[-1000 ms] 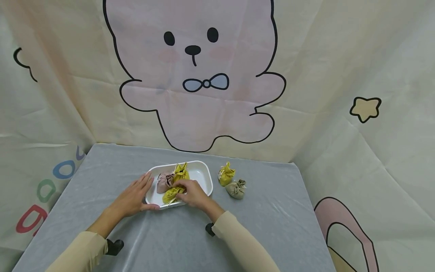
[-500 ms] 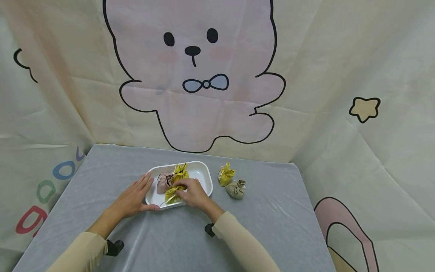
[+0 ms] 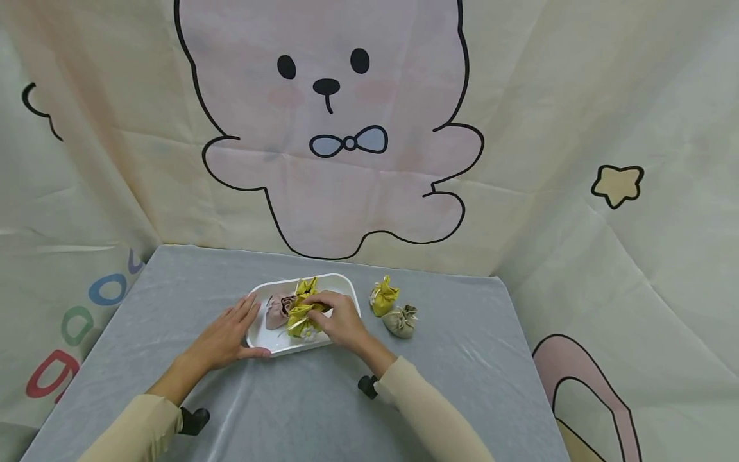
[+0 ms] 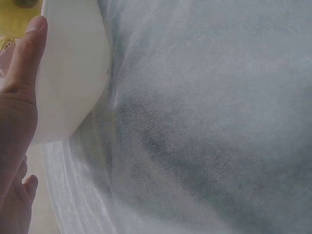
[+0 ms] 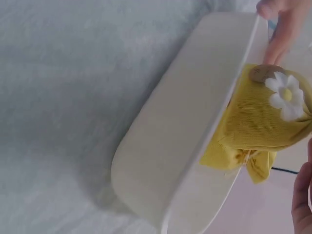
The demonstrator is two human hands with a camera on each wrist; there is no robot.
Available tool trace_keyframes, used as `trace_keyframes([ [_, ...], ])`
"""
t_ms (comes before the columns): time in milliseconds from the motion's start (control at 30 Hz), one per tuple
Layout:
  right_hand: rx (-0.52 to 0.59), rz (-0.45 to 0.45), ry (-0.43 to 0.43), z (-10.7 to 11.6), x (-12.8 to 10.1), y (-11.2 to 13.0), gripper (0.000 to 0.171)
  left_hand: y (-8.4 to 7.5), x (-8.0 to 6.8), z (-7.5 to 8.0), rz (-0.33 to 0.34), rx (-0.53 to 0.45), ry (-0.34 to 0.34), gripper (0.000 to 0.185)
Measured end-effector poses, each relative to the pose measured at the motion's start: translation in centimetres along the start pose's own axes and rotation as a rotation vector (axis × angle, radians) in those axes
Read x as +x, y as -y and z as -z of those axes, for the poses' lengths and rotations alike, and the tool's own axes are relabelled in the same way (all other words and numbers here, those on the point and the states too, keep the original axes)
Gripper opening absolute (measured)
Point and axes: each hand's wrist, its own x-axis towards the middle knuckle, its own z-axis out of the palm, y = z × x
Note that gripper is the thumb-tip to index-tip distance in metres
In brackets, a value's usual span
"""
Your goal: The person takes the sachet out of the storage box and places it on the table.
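In the head view, a white tray (image 3: 344,290) holds several small cloth drawstring pouches. My right hand (image 3: 343,321) pinches the gathered neck of a yellow pouch (image 3: 299,324) over the tray's front part. A white flower (image 5: 286,95) shows on that pouch in the right wrist view. Close behind it lies another yellow pouch (image 3: 307,287), partly covered, and a pink pouch (image 3: 278,312) sits to the left. Spread along the tray's left end, my left hand (image 3: 226,332) touches the rim with straight fingers. Its thumb (image 4: 27,56) lies against the tray in the left wrist view.
Right of the tray, a yellow pouch (image 3: 383,297) and a grey-green pouch (image 3: 401,321) stand close together on the grey cloth-covered table (image 3: 456,372). A printed fabric backdrop (image 3: 369,212) rises behind the table's far edge.
My right hand has shifted slightly to the right. The pinched yellow pouch has moved right and turned more upright, its flower now showing. The left hand has stayed on the tray.
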Motion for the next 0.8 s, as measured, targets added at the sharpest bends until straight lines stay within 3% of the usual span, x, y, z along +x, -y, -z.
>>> trace_keyframes([
  [367,0.029,0.077,-0.164,3.5,-0.5,-0.9,0.017,-0.1,0.0,0.1,0.012,0.001,0.007,0.113],
  [600,-0.012,0.024,-0.255,5.7,-1.7,-1.5,0.019,0.0,0.1,-0.1,0.014,0.005,0.008,0.114],
  [800,-0.019,0.039,-0.316,7.4,-2.9,-2.4,0.017,0.1,0.1,-0.2,0.018,0.004,0.007,0.114],
])
